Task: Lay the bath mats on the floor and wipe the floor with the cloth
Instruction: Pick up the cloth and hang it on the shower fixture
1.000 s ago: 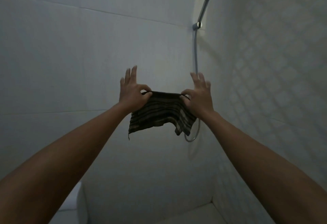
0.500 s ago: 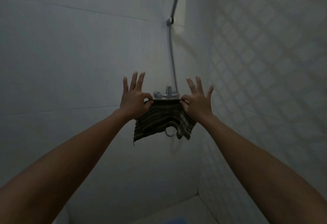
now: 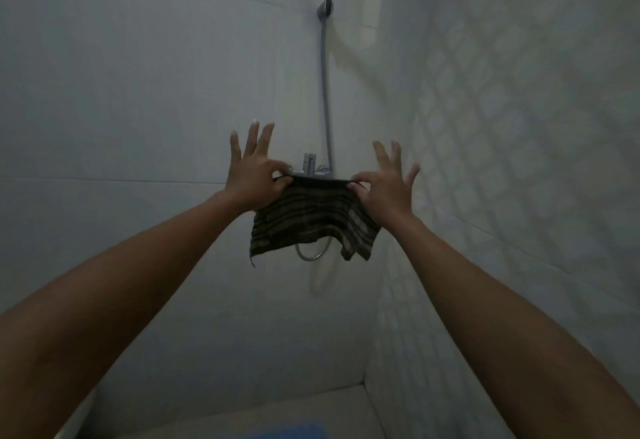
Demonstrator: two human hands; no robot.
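The shower wall (image 3: 138,126) is sliding up since a moment ago, baring the tap (image 3: 309,165). You're pinching the cloth (image 3: 311,220) between thumb and forefinger of your left hand (image 3: 254,178) and right hand (image 3: 384,189), remaining fingers splaying, cloth hanging below.

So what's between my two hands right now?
In the head view, the top edge of the striped cloth stretches between the left hand and the right hand, with the shower tap on the wall just behind it.
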